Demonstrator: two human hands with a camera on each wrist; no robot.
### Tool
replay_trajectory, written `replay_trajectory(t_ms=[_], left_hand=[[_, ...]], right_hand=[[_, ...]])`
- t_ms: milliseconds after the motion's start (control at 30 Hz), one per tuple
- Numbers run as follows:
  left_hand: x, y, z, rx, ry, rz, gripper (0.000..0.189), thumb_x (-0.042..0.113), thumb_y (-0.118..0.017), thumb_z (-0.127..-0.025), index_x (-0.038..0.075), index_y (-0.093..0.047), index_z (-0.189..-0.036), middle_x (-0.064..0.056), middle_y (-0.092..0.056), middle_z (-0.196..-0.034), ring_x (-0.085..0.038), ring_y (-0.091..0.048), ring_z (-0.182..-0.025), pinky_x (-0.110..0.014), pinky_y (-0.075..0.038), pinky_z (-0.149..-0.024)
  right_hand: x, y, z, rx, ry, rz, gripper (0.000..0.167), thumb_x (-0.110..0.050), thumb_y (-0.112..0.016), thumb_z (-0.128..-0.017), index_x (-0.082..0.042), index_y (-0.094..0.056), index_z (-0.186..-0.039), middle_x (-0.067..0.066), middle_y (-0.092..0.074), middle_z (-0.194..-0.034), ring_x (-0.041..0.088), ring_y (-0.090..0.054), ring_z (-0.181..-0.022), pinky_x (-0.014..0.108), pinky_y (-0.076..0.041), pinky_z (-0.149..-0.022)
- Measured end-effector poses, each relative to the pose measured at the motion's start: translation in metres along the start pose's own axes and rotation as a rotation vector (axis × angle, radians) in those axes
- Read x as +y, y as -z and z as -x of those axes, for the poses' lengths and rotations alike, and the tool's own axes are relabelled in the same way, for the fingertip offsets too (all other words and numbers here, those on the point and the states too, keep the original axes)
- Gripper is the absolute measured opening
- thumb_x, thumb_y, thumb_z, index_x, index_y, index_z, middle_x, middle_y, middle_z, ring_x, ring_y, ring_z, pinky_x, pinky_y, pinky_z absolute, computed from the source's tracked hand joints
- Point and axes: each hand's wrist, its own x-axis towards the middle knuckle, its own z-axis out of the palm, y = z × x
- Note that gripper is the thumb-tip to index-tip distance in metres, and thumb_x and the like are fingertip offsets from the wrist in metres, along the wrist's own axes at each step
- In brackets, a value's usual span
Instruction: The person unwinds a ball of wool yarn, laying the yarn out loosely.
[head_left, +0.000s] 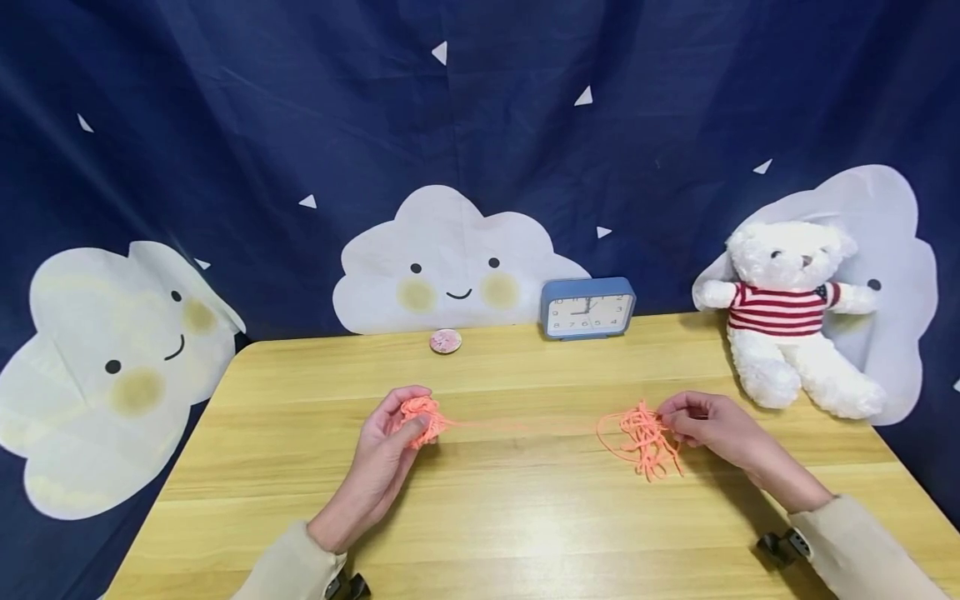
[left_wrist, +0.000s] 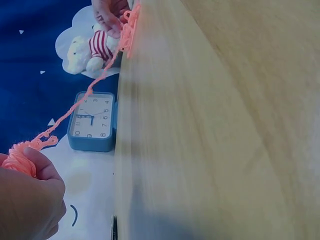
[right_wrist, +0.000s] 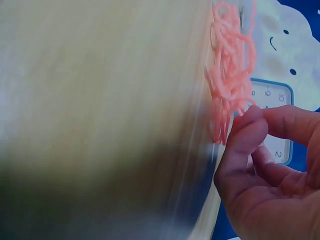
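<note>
My left hand (head_left: pixel 378 454) grips a wound bundle of coral-orange yarn (head_left: pixel 422 421), thumb across its front; the left wrist view shows the same yarn bundle (left_wrist: pixel 20 159) at the lower left. A single strand runs from it across to a loose tangle of yarn (head_left: pixel 643 440) on the right. At that tangle's right edge, my right hand (head_left: pixel 723 429) pinches some yarn between thumb and fingertips. Close up in the right wrist view, loops of the tangle (right_wrist: pixel 231 65) hang beside the pinching fingers (right_wrist: pixel 250 125).
A blue alarm clock (head_left: pixel 587 308) and a small round pink patterned object (head_left: pixel 446 341) are along the table's back edge. The white teddy bear (head_left: pixel 787 321) in a striped shirt sits at back right. Behind the wooden table (head_left: pixel 510 525) hangs a dark blue curtain (head_left: pixel 510 133) with clouds.
</note>
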Motion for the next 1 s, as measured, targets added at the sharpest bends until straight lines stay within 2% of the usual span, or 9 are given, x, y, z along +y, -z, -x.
replay_trajectory(t_ms=[167,333,500,667,800,867,933,1000], left_hand=[[-0.002,-0.002,-0.002,-0.009,0.003,0.022,0.037,-0.017,-0.057,-0.1,-0.008,-0.058,-0.136,-0.014,-0.064,-0.124,-0.014,-0.067,-0.103,-0.024,-0.062,-0.085],[-0.003,-0.003,-0.003,-0.01,-0.001,0.027,0.037,-0.017,-0.057,-0.1,-0.007,-0.058,-0.136,-0.014,-0.064,-0.125,-0.014,-0.067,-0.102,-0.023,-0.062,-0.084],[-0.002,-0.003,-0.003,-0.009,0.002,0.006,0.037,-0.016,-0.057,-0.101,-0.008,-0.057,-0.137,-0.014,-0.063,-0.125,-0.014,-0.066,-0.103,-0.023,-0.062,-0.084],[-0.002,-0.004,-0.001,-0.01,0.003,0.002,0.038,-0.015,-0.058,-0.1,-0.009,-0.056,-0.137,-0.013,-0.063,-0.125,-0.014,-0.066,-0.105,-0.023,-0.061,-0.086],[-0.001,-0.005,-0.002,-0.018,-0.001,0.001,0.037,-0.015,-0.058,-0.101,-0.008,-0.056,-0.137,-0.012,-0.063,-0.124,-0.014,-0.066,-0.103,-0.022,-0.061,-0.085],[-0.002,-0.006,-0.002,-0.015,-0.003,0.001,0.037,-0.015,-0.058,-0.101,-0.008,-0.057,-0.137,-0.011,-0.064,-0.122,-0.013,-0.066,-0.102,-0.022,-0.061,-0.083],[-0.002,-0.005,-0.002,-0.019,-0.009,-0.002,0.037,-0.015,-0.059,-0.1,-0.008,-0.057,-0.137,-0.011,-0.063,-0.122,-0.013,-0.065,-0.101,-0.022,-0.061,-0.082],[-0.001,-0.005,-0.002,-0.024,-0.01,-0.004,0.038,-0.015,-0.059,-0.1,-0.008,-0.056,-0.137,-0.011,-0.063,-0.121,-0.013,-0.065,-0.101,-0.022,-0.061,-0.082]], right_hand=[[-0.001,-0.003,0.0,0.047,0.027,0.008,0.025,-0.006,-0.063,-0.108,0.013,-0.066,-0.124,0.007,-0.066,-0.092,0.014,-0.062,-0.078,0.027,-0.055,-0.066],[-0.006,-0.013,0.002,0.161,0.02,0.02,0.027,-0.012,-0.06,-0.112,0.009,-0.066,-0.127,0.005,-0.069,-0.101,0.014,-0.058,-0.078,0.027,-0.051,-0.064],[-0.017,-0.033,0.001,0.222,0.036,-0.065,0.033,-0.015,-0.062,-0.111,0.008,-0.064,-0.135,0.008,-0.07,-0.11,0.015,-0.063,-0.085,0.028,-0.056,-0.07],[-0.028,-0.053,-0.001,0.174,0.075,-0.2,0.038,-0.016,-0.064,-0.111,0.007,-0.061,-0.141,0.017,-0.069,-0.122,0.018,-0.067,-0.095,0.029,-0.059,-0.08],[-0.038,-0.066,-0.002,0.097,0.112,-0.271,0.04,-0.014,-0.065,-0.109,0.006,-0.06,-0.144,0.025,-0.068,-0.13,0.022,-0.072,-0.1,0.031,-0.062,-0.085],[-0.044,-0.072,-0.003,0.041,0.113,-0.302,0.042,-0.014,-0.066,-0.108,0.004,-0.06,-0.146,0.027,-0.069,-0.123,0.022,-0.072,-0.093,0.029,-0.061,-0.075],[-0.051,-0.079,-0.004,-0.008,0.115,-0.314,0.043,-0.014,-0.068,-0.107,0.002,-0.06,-0.146,0.03,-0.072,-0.116,0.024,-0.072,-0.09,0.026,-0.056,-0.063],[-0.057,-0.087,-0.006,-0.056,0.125,-0.315,0.044,-0.014,-0.07,-0.106,0.001,-0.06,-0.147,0.03,-0.071,-0.118,0.028,-0.073,-0.092,0.025,-0.055,-0.065]])
